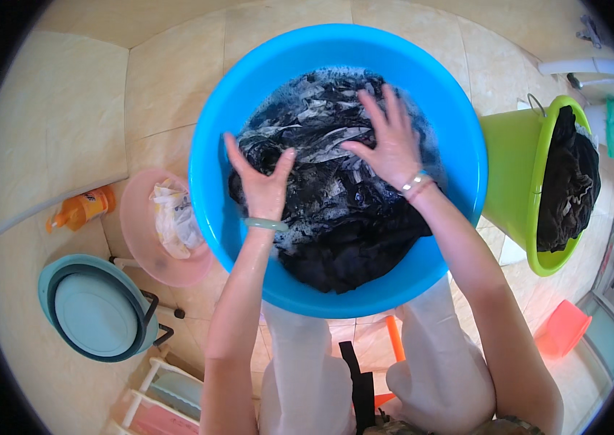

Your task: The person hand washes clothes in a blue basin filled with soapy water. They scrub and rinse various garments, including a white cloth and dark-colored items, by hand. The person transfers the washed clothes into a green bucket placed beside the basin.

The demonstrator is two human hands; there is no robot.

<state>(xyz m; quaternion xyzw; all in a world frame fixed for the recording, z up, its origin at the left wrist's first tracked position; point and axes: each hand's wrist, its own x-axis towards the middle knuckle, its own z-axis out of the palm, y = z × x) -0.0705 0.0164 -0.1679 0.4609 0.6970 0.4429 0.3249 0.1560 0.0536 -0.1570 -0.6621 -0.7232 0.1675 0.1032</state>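
Dark wet clothes (pixel 350 250) lie in soapy water inside a large round blue basin (pixel 209 174). Over the left part of the wash is my left hand (pixel 263 185), its thumb and a finger spread wide and nothing held; a pale green bangle circles that wrist. My right hand (pixel 391 145) is above the clothes to the right of the middle, fingers spread and slightly blurred, a silver bracelet at the wrist. Whether the palms touch the cloth is hard to make out. White suds (pixel 343 72) gather along the far side of the water.
A green bucket (pixel 510 163) heaped with dark clothes stands right of the basin. To the left are a pink basin (pixel 144 243) with white cloth, an orange bottle (pixel 82 209) and stacked teal basins (pixel 97 308). A coral-coloured bucket (pixel 565 328) sits at lower right.
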